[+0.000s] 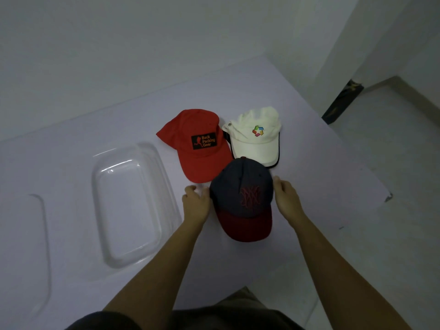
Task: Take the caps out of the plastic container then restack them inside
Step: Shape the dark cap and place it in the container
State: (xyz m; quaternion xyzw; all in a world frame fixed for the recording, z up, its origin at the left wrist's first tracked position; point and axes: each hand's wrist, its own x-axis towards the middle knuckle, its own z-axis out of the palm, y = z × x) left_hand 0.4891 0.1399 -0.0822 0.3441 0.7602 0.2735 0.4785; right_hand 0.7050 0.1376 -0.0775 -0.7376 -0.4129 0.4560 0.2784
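Three caps lie on the white table to the right of the clear plastic container (133, 206), which has nothing in it. The red cap (202, 146) with a black patch is at the back. Right of it lies the white cap (257, 141) with a coloured logo. Nearest me is the navy cap (242, 198) with a dark red brim, overlapping both brims. My left hand (196, 203) touches its left side and my right hand (285, 201) its right side, fingers curved against the crown. Whether the cap is lifted I cannot tell.
A clear lid (28, 253) lies flat at the far left of the table (321, 175). The table's right edge drops to a tiled floor. White walls stand behind, with a dark object (342, 101) by the corner at right.
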